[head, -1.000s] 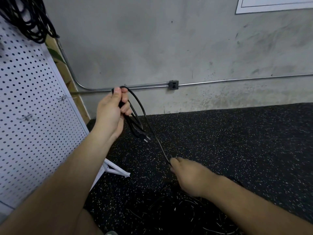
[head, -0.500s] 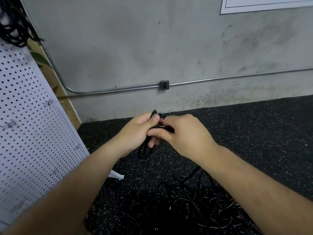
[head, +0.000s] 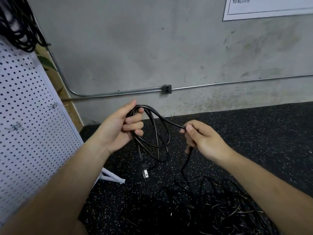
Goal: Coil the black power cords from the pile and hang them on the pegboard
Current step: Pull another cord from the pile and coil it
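Head view: left hand grips several loops of a black power cord, plug dangling below. Right hand pinches the same cord just right of the loops. Its tail drops to the cord pile on the near floor. Pegboard stands left.

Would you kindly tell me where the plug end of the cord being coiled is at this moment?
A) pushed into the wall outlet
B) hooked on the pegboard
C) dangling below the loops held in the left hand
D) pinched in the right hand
C: the plug hangs free beneath the loops that the left hand grips, while the right hand pinches the cord further along.
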`<state>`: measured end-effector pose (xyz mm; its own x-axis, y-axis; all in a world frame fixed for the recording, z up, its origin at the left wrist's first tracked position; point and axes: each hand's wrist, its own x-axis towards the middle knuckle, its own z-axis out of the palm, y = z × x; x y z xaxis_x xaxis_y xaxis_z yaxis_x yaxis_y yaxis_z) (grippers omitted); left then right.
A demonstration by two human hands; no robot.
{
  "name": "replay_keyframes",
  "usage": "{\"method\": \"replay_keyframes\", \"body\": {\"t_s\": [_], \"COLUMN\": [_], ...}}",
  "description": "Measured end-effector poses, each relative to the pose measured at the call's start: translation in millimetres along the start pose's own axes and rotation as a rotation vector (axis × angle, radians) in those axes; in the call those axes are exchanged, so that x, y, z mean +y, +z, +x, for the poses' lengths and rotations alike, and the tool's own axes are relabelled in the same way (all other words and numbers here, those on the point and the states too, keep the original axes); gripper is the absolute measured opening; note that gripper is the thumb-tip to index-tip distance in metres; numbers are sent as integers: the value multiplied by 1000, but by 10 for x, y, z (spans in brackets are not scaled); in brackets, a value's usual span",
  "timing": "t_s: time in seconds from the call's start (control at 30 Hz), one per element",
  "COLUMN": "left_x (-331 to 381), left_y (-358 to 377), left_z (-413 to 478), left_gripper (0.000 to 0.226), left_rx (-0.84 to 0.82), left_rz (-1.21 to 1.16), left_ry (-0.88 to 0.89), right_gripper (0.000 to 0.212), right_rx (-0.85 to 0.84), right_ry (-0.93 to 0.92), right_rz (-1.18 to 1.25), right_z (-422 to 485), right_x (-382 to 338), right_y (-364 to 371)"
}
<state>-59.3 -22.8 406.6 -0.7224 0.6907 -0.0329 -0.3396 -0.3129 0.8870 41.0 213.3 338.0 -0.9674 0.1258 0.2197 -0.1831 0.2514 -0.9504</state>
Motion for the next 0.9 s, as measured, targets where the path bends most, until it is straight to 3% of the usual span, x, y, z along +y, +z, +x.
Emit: {"method": "replay_keyframes", "body": {"t_s": [0.1, 0.27, 0.43, 0.6, 0.7, 0.8, 0.9], "left_x": [-36, -59, -49, -78, -90, -154, -266], "left_y": [41, 20, 50, 27, 7, 37, 119], "left_z": [21, 62, 55, 46, 35, 29, 34], "left_gripper": [26, 23, 32, 42, 37, 32, 30], "left_rx": [-27, -11, 65, 118, 55, -28, -75], "left_rz": [18, 23, 32, 90, -1, 5, 41], "left_ry": [-3, -29, -2, 16, -16, -72, -106], "right_gripper": [22, 15, 14, 18, 18, 39, 45], "right_rx": [82, 78, 82, 193, 87, 0, -69], "right_ry": [-83, -89, -74, -50, 3, -45, -88], "right_rz": [-235, -401, -416, -315, -288, -336, -355], "right_z": [-16, -9, -2, 31, 14, 9, 45], "right_x": [25, 9, 3, -65, -125, -219, -254], "right_y": [47, 181, 232, 300, 343, 448, 556]}}
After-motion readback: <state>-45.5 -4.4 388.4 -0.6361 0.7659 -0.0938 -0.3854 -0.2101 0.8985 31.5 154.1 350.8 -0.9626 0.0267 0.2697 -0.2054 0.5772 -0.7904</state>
